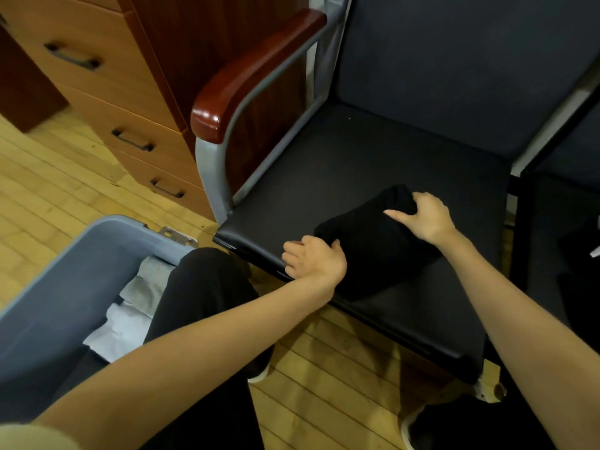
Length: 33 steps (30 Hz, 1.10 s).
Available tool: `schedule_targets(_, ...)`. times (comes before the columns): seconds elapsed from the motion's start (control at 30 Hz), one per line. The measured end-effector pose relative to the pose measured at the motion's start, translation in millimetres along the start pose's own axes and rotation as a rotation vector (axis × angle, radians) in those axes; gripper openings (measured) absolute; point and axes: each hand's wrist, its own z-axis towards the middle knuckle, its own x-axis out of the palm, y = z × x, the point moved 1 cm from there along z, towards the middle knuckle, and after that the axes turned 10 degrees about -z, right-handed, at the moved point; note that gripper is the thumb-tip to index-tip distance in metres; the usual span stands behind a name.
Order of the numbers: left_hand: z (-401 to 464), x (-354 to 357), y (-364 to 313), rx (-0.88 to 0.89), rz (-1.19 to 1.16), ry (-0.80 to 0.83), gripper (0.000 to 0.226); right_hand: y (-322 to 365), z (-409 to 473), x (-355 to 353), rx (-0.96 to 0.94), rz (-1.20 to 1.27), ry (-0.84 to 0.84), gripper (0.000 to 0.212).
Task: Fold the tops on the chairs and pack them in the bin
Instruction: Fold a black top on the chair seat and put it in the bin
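1. Folded black top (373,245) sits on the chair seat (324,177), near the front edge, roughly 5 o'clock of the seat centre. It reads as a compact bundle, so I judge the folding is done or nearly so.
2. My left hand (313,259) is at the bundle's 8 o'clock corner, fingers curled onto the fabric edge, gripping it right at the seat's front lip. Probably a hold for the lift.
3. My right hand (422,216) is at the bundle's 1 o'clock end, thumb out to the left, fingers wrapped over the far fold. It grips the top too, which keeps the layers from springing open.
4. So both hands are clamped on the same top, at opposite ends. That two-sided hold should keep the fold intact for carrying.
5. Grey bin (81,271) stands on the wood floor (58,190) at 8 o'clock of the chair, close by, lid off. Pale folded clothes (130,306) already lie inside, partly hidden by my knee.
6. Next, I think: lift and swing towards 8 o'clock into the bin. Risk: the fold sagging in the middle.
7. Second chair (558,222) at 3 o'clock carries something dark; can't tell what.
8. Wooden drawer unit (107,92) at 10 o'clock, unrelated.
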Motion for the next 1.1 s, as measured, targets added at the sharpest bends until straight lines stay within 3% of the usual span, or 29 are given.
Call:
schedule_targets(0.2,-13,-32,-8,0.271,-0.263,0.135,0.038,15,-45,-15,-0.016,0.124,-0.196,0.058)
schedule_targets(0.4,-14,-144,-19,0.638,-0.301,-0.129,0.039,105,-75,-43,-0.1,0.408,-0.275,0.078)
schedule_targets(0.53,-4,-237,-1,0.795,-0.315,-0.287,0.021,196,-96,-47,-0.157,0.555,-0.258,0.079)
schedule_targets(0.8,59,-378,109,0.645,-0.271,-0.415,0.014,351,-142,22,-0.253,0.662,0.049,0.062)
schedule_targets(1.1,138,-410,277,0.387,-0.164,-0.201,0.015,411,-191,194,0.018,0.603,0.52,0.058)
